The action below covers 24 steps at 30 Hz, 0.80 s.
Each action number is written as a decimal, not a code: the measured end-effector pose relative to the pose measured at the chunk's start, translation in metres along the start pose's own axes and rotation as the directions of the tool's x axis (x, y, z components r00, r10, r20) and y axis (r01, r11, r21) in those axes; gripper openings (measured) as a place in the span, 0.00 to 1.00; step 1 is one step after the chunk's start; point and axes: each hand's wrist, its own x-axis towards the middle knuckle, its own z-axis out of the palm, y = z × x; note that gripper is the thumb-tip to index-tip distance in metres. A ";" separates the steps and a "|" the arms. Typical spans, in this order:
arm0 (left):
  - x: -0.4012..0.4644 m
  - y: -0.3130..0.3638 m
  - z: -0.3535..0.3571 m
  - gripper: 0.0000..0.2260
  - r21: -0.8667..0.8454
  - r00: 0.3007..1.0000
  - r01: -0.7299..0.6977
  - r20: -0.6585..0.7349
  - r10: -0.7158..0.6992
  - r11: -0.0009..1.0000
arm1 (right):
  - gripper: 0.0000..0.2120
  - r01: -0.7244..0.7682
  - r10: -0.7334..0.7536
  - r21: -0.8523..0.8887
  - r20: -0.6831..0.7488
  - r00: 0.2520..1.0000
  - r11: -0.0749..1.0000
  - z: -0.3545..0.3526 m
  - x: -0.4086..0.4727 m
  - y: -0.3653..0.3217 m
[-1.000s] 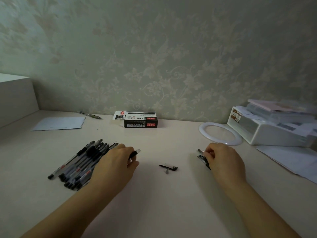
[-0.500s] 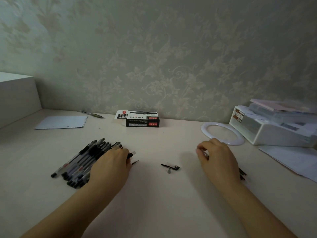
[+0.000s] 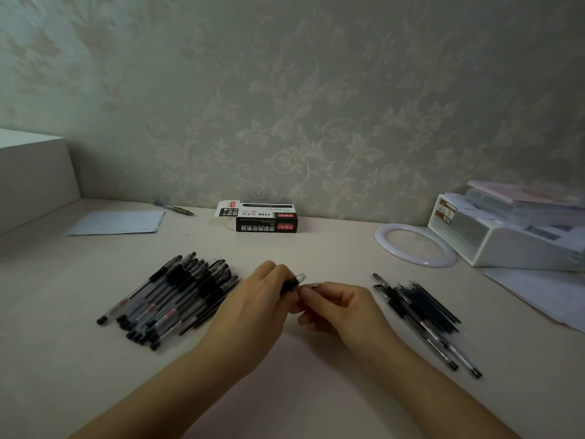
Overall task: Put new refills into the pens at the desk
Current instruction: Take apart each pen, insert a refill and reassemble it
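My left hand grips a pen barrel whose black grip and clear threaded end poke out to the right. My right hand meets it at the middle of the desk, its fingertips pinching something small at the barrel's end; what it holds is hidden. A pile of several black gel pens lies left of my left hand. To the right lies a bundle of dark refills and pens. The small black cap piece seen before is hidden behind my hands.
A black pen box with an open flap lies by the wall. A white ring, a white organiser with papers and loose sheets fill the right. A paper sheet and pen lie far left.
Both hands came together at the desk's middle. My left hand lifted the barrel away from the pen pile; my right hand left the refill bundle, which now lies uncovered.
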 end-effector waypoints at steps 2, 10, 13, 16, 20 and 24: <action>0.000 -0.002 0.003 0.04 -0.021 1.000 -0.022 -0.005 0.022 1.000 | 0.08 -0.007 0.007 0.019 -0.002 1.000 1.000 -0.001 0.000 0.001; 0.000 -0.016 0.004 0.10 -0.054 0.997 -0.019 0.067 0.022 0.998 | 0.11 0.058 -0.044 0.022 -0.410 0.911 0.998 -0.017 0.010 0.000; -0.001 -0.016 0.004 0.10 -0.064 0.994 -0.026 0.106 0.033 0.998 | 0.12 0.097 -0.064 0.034 -0.534 0.843 0.995 -0.030 0.011 0.000; -0.001 -0.017 0.004 0.11 -0.069 0.991 -0.020 0.131 0.029 0.997 | 0.13 0.122 -0.019 0.153 -0.545 0.838 0.981 -0.035 0.012 -0.002; -0.001 -0.017 0.004 0.11 -0.070 0.990 -0.024 0.140 0.034 0.997 | 0.13 0.109 0.031 0.257 -0.486 0.873 0.960 -0.028 0.012 -0.002; -0.002 -0.017 0.005 0.11 -0.067 0.988 -0.028 0.147 0.037 0.997 | 0.12 0.105 0.031 0.269 -0.457 0.889 0.957 -0.024 0.011 -0.002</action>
